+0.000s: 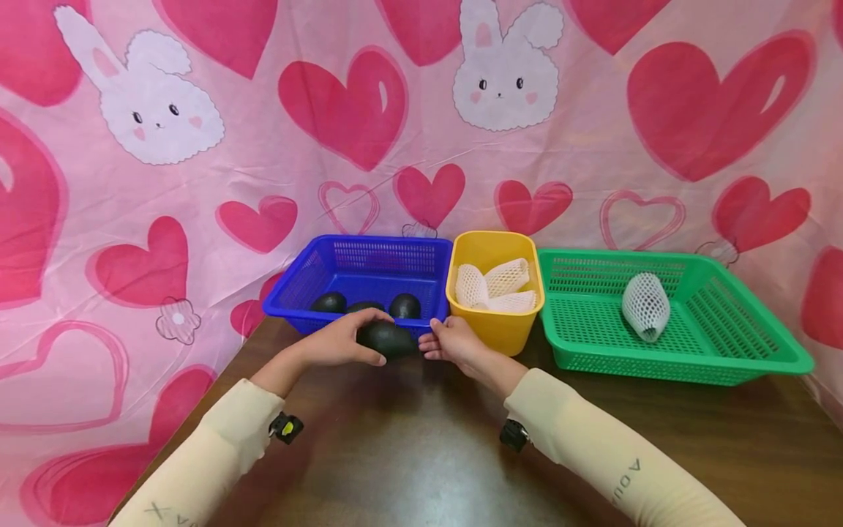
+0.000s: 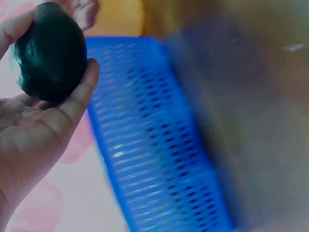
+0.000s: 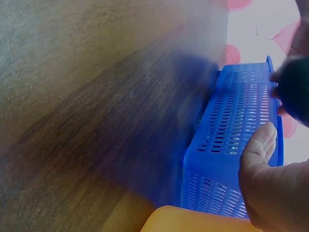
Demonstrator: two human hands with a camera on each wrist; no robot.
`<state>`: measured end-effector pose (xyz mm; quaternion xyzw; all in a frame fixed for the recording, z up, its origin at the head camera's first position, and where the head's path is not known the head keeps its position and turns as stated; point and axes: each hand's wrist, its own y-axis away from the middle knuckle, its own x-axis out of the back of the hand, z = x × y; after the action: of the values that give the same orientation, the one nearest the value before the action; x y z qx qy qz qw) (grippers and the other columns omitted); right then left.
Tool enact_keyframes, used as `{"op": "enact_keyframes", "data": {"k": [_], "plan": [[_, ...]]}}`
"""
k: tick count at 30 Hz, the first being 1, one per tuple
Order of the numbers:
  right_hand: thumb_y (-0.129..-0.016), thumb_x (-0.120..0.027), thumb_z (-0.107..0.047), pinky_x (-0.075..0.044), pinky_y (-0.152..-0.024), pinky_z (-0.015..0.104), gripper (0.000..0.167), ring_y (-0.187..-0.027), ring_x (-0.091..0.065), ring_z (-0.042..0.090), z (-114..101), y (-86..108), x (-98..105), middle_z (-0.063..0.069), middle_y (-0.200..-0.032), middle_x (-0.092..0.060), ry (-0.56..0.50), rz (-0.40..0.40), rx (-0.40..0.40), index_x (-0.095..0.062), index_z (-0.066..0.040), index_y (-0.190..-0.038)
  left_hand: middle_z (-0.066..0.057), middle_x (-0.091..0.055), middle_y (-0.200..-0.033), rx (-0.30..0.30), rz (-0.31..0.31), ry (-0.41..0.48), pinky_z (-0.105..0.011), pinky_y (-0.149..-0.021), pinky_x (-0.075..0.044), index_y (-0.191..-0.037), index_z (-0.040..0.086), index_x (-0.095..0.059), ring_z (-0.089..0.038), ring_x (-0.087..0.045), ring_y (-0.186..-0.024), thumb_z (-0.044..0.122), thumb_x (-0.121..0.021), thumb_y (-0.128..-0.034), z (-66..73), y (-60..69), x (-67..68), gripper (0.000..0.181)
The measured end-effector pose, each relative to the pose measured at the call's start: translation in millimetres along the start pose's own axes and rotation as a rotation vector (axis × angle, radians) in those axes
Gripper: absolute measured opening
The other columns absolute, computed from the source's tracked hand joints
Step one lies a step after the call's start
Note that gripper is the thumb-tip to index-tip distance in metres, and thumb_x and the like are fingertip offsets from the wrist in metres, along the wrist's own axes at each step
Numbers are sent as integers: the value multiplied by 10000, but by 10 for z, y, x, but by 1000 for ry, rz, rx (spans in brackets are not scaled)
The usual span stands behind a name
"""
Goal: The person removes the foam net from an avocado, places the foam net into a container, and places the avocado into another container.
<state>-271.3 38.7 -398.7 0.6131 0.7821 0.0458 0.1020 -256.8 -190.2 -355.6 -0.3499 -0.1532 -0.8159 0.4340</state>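
Observation:
My left hand (image 1: 339, 340) grips a dark green avocado (image 1: 387, 340) just in front of the blue basket (image 1: 388, 249). In the left wrist view the thumb and fingers curl round the avocado (image 2: 50, 53). Close to the avocado's right end is my right hand (image 1: 454, 342), its fingers extended and holding nothing. From the right wrist view, its thumb (image 3: 258, 145) shows beside the blue basket's wall (image 3: 236, 106), apart from the avocado (image 3: 295, 89). Several more avocados, such as one (image 1: 405, 306) at the right, lie inside the blue basket.
A yellow bin (image 1: 495, 245) with several white foam net sleeves (image 1: 506, 278) stands beside the blue basket. To its right, a green basket (image 1: 678, 366) holds one net-wrapped item (image 1: 645, 304). All stand on a brown wooden table (image 1: 408, 454) before a pink printed cloth (image 1: 421, 146).

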Motion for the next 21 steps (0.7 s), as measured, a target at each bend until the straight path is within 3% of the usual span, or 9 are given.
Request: {"op": "enact_keyframes", "data": {"k": [4, 7, 15, 21], "plan": [[-1058, -387, -114, -568, -629, 300, 259, -626, -616, 153, -17, 1, 10, 154, -807, -627, 19, 3, 1, -441, 126, -1137, -62, -611, -1145, 10, 38, -27, -392, -873, -458, -1277, 107, -534, -234, -562, -1006, 222, -822, -750, 130, -135, 221, 611], [-1054, -400, -114, -568, -634, 301, 251, -657, -629, 180, -19, -2, 16, 177, -840, -636, 37, 8, -3, -432, 120, -1141, -91, -609, -1120, 43, 83, -48, -388, -839, -479, -1277, 89, -526, -247, -574, -967, 220, -823, -744, 153, -263, 348, 624], [-1051, -410, -113, -569, -634, 306, 170, -657, -630, 183, -4, -3, -1, 167, -832, -639, 59, 19, -5, -454, 51, -1046, -156, -616, -1101, 161, 247, -83, -418, -871, -462, -1281, 45, -511, -290, -581, -970, 198, -829, -741, -57, -575, 486, 645], [-1050, -420, -128, -570, -643, 307, 193, -712, -646, 235, -13, 5, 10, 170, -847, -642, 84, 37, -10, -461, 60, -1069, -167, -623, -1123, 242, 292, -159, -438, -909, -448, -1273, 45, -519, -307, -577, -1006, 277, -822, -754, -237, -761, 477, 644]]}}
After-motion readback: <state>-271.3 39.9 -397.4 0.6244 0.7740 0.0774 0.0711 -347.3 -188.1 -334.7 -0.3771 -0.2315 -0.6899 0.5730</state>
